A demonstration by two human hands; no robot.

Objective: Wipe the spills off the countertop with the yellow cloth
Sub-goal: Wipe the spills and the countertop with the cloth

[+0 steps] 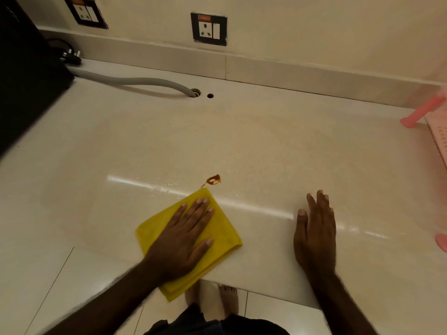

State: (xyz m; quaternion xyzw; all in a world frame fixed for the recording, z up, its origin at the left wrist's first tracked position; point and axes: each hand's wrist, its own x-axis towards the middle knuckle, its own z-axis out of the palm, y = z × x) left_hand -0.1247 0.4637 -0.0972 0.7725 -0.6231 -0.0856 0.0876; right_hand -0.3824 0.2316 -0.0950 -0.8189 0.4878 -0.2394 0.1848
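A folded yellow cloth [222, 234] lies on the pale countertop [266, 146] near its front edge, one corner hanging over. My left hand [183, 240] presses flat on the cloth, fingers spread. Just beyond the cloth's far corner sits a small brown spill [213, 180], with a thin streak running down to that corner. A few clear droplets [159, 187] glisten to its left. My right hand [315, 228] rests flat and open on the bare counter to the right, holding nothing.
A grey corrugated hose [135, 82] runs into a hole [195, 92] at the back, with a second small hole [210, 95] beside it. A black appliance [26, 76] stands far left. Pink plastic items [425, 112] sit at the right edge. Wall sockets [209, 29] are above.
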